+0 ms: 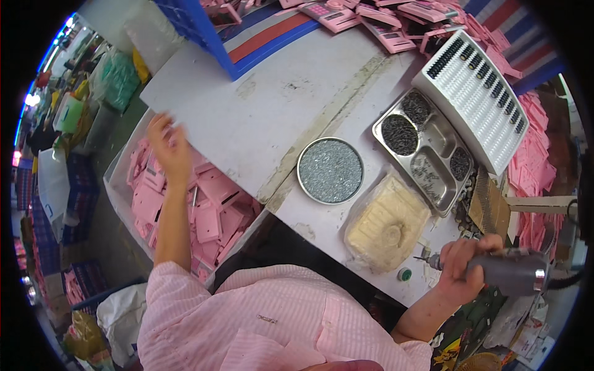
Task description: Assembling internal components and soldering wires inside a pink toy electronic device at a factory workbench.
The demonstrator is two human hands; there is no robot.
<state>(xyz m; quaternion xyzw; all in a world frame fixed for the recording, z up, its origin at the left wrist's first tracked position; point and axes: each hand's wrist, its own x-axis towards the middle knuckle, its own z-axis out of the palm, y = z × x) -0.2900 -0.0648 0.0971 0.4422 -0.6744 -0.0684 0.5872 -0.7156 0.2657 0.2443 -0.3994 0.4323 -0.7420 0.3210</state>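
My right hand is wrapped round a grey electric screwdriver, its thin bit pointing left over the table's near right edge. A small round green-topped piece lies just below the bit. At the left, my left hand is raised over the far end of a white bin. Its fingers are apart and a little blurred, and I see nothing held. Flat pink plastic casings fill the bin below that forearm. Beside the screwdriver sits a yellowish plastic-wrapped block with a round dent.
A round tin of small silvery pieces stands mid-table. Right of it are a metal compartment tray with dark screws and a white slotted rack with black parts. Pink calculator-like units pile up behind; a blue crate stands far left.
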